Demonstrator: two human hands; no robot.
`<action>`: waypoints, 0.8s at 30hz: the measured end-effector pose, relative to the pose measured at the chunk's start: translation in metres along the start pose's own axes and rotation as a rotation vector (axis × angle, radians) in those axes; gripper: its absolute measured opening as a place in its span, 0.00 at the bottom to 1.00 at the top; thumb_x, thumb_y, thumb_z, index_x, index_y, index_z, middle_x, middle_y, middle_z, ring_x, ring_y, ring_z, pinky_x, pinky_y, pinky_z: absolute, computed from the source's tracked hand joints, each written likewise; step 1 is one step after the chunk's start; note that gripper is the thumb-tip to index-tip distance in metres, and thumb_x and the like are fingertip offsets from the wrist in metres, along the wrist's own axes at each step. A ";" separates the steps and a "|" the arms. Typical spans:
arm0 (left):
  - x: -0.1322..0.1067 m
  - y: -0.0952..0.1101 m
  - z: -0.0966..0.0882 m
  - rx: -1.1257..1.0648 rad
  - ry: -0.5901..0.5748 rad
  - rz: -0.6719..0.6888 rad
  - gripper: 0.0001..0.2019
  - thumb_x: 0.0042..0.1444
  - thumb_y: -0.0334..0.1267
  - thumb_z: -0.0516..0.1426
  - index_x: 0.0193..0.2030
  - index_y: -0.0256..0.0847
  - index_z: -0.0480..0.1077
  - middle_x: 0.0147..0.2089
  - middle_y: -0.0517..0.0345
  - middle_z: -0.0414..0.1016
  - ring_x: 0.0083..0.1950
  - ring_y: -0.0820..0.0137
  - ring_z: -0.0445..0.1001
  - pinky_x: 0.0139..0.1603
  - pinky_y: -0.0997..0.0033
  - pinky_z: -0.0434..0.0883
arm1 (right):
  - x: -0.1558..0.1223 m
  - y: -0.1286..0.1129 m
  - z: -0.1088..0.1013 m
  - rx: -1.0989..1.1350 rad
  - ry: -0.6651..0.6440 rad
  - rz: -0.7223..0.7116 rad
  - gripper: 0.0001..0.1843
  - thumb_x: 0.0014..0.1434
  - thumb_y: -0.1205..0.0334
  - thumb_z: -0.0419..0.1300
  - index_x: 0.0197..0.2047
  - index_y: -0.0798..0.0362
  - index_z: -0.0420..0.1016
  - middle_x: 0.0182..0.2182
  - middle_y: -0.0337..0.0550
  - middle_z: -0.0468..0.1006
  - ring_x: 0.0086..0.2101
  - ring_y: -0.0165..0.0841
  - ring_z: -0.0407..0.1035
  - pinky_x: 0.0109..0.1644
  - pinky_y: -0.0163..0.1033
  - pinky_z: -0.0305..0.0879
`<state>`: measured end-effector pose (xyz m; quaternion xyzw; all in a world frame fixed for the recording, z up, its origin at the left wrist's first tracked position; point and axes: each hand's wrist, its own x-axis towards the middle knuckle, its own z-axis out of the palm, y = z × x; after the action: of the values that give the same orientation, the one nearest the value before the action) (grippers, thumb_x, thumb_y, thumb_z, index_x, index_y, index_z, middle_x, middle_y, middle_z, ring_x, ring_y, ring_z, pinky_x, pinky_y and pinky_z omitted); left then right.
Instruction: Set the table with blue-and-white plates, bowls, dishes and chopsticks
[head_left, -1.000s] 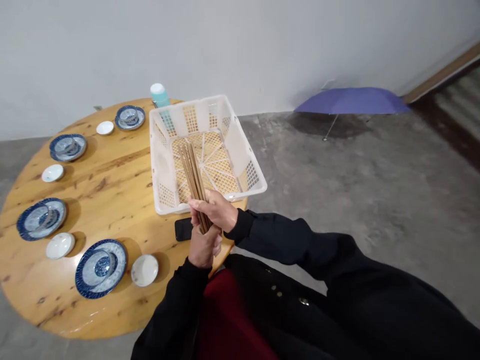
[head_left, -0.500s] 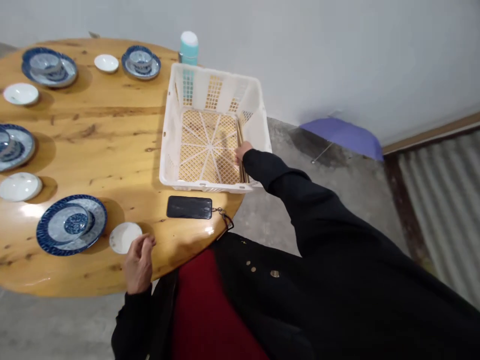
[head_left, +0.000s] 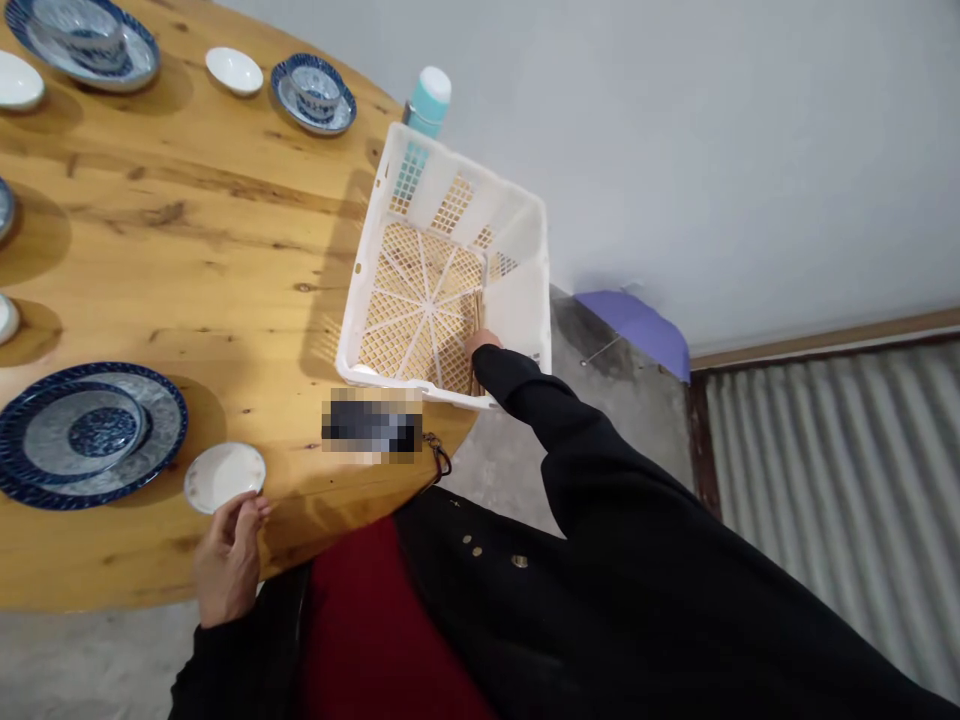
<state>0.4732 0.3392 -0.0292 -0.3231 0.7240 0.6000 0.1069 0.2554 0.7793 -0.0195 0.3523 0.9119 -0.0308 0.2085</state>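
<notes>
A white plastic basket (head_left: 517, 200) with a lattice floor stands on the table's edge. My right hand (head_left: 485, 342) reaches inside it, fingers closed on thin wooden chopsticks (head_left: 477, 310) lying along the basket's right side; the fingertips are partly hidden. At the near rim of a small white dish (head_left: 225, 476) is my left hand (head_left: 231, 560), its fingers curled together and overlapping the rim in view. Nothing shows between those fingers, and whether they touch the dish I cannot tell.
A phone (head_left: 371, 426), blurred out, lies before the basket on the wooden table (head_left: 247, 260). Blue-patterned plates (head_left: 45, 484) with bowls sit leftward, among small white dishes (head_left: 234, 70). A turquoise bottle (head_left: 429, 100) stands behind the basket; a purple umbrella (head_left: 637, 325) is on the floor.
The view has turned and shifted, tilting the table and basket in the picture. My right hand is nearer the basket's front, with the chopsticks' far ends tilted away from the side wall.
</notes>
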 end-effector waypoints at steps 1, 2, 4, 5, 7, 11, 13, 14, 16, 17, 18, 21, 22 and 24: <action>0.002 0.003 0.000 0.006 0.007 0.004 0.25 0.51 0.59 0.59 0.45 0.39 0.74 0.42 0.51 0.81 0.46 0.58 0.80 0.58 0.52 0.74 | -0.001 0.000 0.000 -0.009 -0.005 0.009 0.16 0.65 0.66 0.60 0.53 0.65 0.77 0.46 0.63 0.80 0.50 0.43 0.76 0.51 0.39 0.73; 0.004 0.005 0.000 0.012 0.011 0.007 0.25 0.51 0.59 0.58 0.46 0.39 0.74 0.42 0.51 0.81 0.47 0.58 0.80 0.58 0.52 0.74 | -0.002 0.001 -0.001 -0.019 -0.008 0.014 0.17 0.65 0.64 0.59 0.54 0.65 0.77 0.48 0.63 0.80 0.51 0.44 0.75 0.52 0.40 0.72; 0.009 0.005 -0.002 0.017 0.011 0.009 0.25 0.52 0.59 0.59 0.46 0.39 0.74 0.42 0.50 0.81 0.47 0.58 0.80 0.58 0.52 0.74 | -0.003 0.003 -0.003 -0.037 -0.007 0.013 0.19 0.66 0.62 0.58 0.56 0.64 0.76 0.50 0.64 0.79 0.52 0.44 0.75 0.53 0.41 0.72; 0.012 0.003 -0.002 0.020 0.007 0.006 0.25 0.52 0.59 0.59 0.46 0.39 0.74 0.43 0.50 0.81 0.48 0.58 0.80 0.58 0.52 0.74 | -0.004 0.004 -0.004 -0.046 -0.006 0.008 0.20 0.66 0.61 0.58 0.57 0.64 0.75 0.50 0.65 0.79 0.52 0.45 0.74 0.53 0.41 0.71; 0.016 0.000 -0.004 0.032 -0.006 -0.003 0.25 0.52 0.59 0.59 0.46 0.40 0.75 0.43 0.50 0.81 0.47 0.58 0.81 0.59 0.53 0.73 | -0.005 0.005 -0.006 -0.064 -0.003 -0.007 0.21 0.66 0.61 0.58 0.57 0.64 0.75 0.51 0.66 0.78 0.53 0.45 0.74 0.54 0.42 0.70; 0.018 0.003 -0.005 0.043 -0.009 0.009 0.24 0.53 0.58 0.59 0.46 0.40 0.74 0.43 0.51 0.82 0.44 0.60 0.81 0.54 0.57 0.76 | -0.007 0.007 -0.006 -0.107 -0.003 -0.042 0.21 0.66 0.61 0.56 0.58 0.64 0.75 0.53 0.67 0.77 0.54 0.47 0.73 0.55 0.43 0.69; 0.016 0.008 -0.005 0.043 0.009 0.021 0.23 0.54 0.57 0.58 0.45 0.40 0.74 0.42 0.52 0.82 0.41 0.62 0.81 0.50 0.60 0.77 | -0.008 0.006 -0.005 -0.130 -0.009 -0.066 0.21 0.67 0.61 0.56 0.58 0.64 0.75 0.54 0.67 0.77 0.54 0.47 0.73 0.55 0.44 0.68; 0.014 0.012 -0.005 0.047 0.020 0.020 0.22 0.54 0.57 0.58 0.45 0.40 0.74 0.41 0.52 0.82 0.39 0.63 0.81 0.48 0.61 0.77 | -0.009 0.005 -0.005 -0.139 -0.013 -0.077 0.21 0.67 0.61 0.56 0.58 0.64 0.76 0.54 0.67 0.77 0.55 0.48 0.72 0.55 0.44 0.68; 0.011 0.017 -0.005 0.060 0.040 0.017 0.21 0.55 0.56 0.58 0.45 0.40 0.74 0.40 0.53 0.82 0.38 0.64 0.81 0.46 0.62 0.77 | -0.010 0.003 -0.005 -0.169 -0.019 -0.106 0.20 0.67 0.61 0.55 0.56 0.63 0.77 0.55 0.68 0.76 0.55 0.48 0.72 0.56 0.45 0.67; 0.010 0.020 -0.005 0.067 0.050 0.018 0.21 0.55 0.55 0.58 0.45 0.40 0.74 0.39 0.53 0.82 0.38 0.64 0.81 0.46 0.62 0.77 | -0.011 0.001 -0.005 -0.195 -0.018 -0.122 0.20 0.67 0.62 0.54 0.55 0.63 0.77 0.55 0.68 0.76 0.56 0.49 0.72 0.56 0.46 0.66; 0.009 0.022 -0.006 0.072 0.060 0.022 0.21 0.56 0.55 0.58 0.45 0.40 0.74 0.39 0.54 0.82 0.38 0.64 0.81 0.46 0.62 0.77 | -0.011 -0.001 -0.006 -0.224 -0.009 -0.140 0.19 0.67 0.63 0.53 0.55 0.64 0.77 0.54 0.69 0.76 0.56 0.49 0.72 0.56 0.46 0.66; 0.006 0.026 -0.006 0.080 0.086 0.029 0.21 0.56 0.55 0.57 0.45 0.40 0.74 0.39 0.54 0.81 0.38 0.64 0.80 0.46 0.63 0.76 | -0.015 -0.008 -0.009 -0.276 0.067 -0.191 0.21 0.69 0.61 0.50 0.57 0.65 0.74 0.53 0.70 0.76 0.54 0.48 0.73 0.56 0.47 0.66; 0.006 0.027 -0.006 0.084 0.094 0.026 0.21 0.56 0.55 0.57 0.45 0.40 0.74 0.39 0.54 0.81 0.38 0.64 0.80 0.46 0.63 0.76 | -0.016 -0.011 -0.009 -0.270 0.089 -0.205 0.22 0.70 0.59 0.49 0.58 0.65 0.72 0.53 0.69 0.77 0.53 0.48 0.73 0.56 0.47 0.66; 0.006 0.030 -0.005 0.097 0.109 0.020 0.21 0.55 0.55 0.57 0.44 0.40 0.74 0.40 0.53 0.81 0.38 0.64 0.81 0.46 0.64 0.76 | -0.020 -0.019 -0.008 -0.245 0.095 -0.238 0.27 0.72 0.52 0.46 0.60 0.65 0.69 0.52 0.68 0.77 0.53 0.49 0.74 0.55 0.47 0.67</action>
<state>0.4522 0.3343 -0.0070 -0.3426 0.7601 0.5468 0.0769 0.2539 0.7538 -0.0061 0.2150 0.9528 0.0727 0.2015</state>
